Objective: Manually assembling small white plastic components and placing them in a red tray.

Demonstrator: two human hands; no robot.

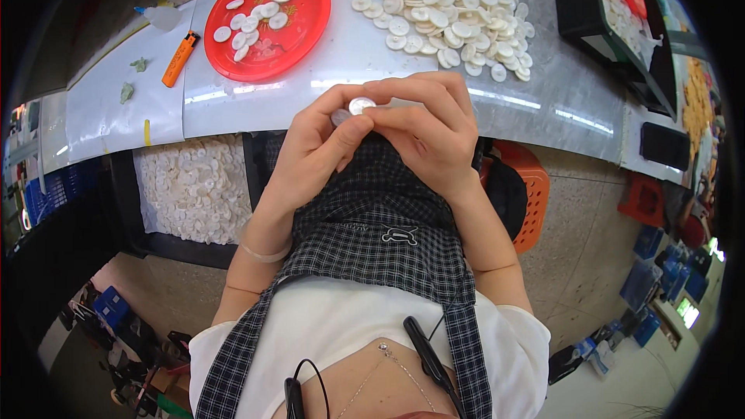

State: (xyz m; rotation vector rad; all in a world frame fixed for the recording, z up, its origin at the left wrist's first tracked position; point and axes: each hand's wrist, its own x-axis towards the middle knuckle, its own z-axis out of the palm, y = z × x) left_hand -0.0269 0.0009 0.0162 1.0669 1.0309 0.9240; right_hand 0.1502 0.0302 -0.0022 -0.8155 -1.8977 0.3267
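Observation:
My two hands meet just over the near edge of the table. Between the fingertips of my right hand (pixel 434 128) is a shiny white button-like disc (pixel 361 105), its face turned up. A second, greyer disc (pixel 340 117) sits between the thumb and curled fingers of my left hand (pixel 314 143). The left index fingertip reaches to the bright disc's upper edge. Ahead of my right hand spreads a big loose heap of similar white discs (pixel 458 12). Beyond my left hand, a round red plate (pixel 268 62) carries several more discs.
An orange lighter (pixel 180 60) and a small clear bottle (pixel 161 15) lie left of the plate. Below the table edge at left is a black tray (pixel 198 252) of discs. A black bin (pixel 590 27) and a dark phone-like slab (pixel 664 146) are at right, above an orange stool (pixel 531 194).

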